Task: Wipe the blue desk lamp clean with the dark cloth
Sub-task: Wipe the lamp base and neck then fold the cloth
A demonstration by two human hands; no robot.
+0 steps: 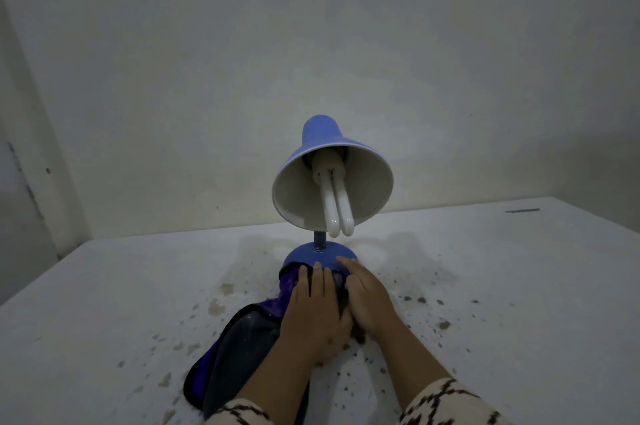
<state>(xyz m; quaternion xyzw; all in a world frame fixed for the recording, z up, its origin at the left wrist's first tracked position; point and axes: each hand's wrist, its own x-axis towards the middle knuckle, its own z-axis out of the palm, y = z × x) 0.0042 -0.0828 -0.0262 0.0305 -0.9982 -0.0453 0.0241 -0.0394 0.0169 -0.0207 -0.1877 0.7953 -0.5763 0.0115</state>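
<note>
The blue desk lamp (320, 133) stands on the white table, its shade tilted toward me and showing a white tube bulb (337, 206). Its round blue base (311, 255) sits just beyond my hands. The dark cloth (239, 341), black with purple parts, is draped over the front of the base and trails toward me on the left. My left hand (317, 313) presses flat on the cloth against the base. My right hand (367, 296) lies beside it, fingers on the base and on the edge of the cloth.
The white table (502, 303) carries many small brown specks and smudges around the lamp. A pale wall rises close behind the lamp. A thin dark object (522, 210) lies at the far right edge of the table.
</note>
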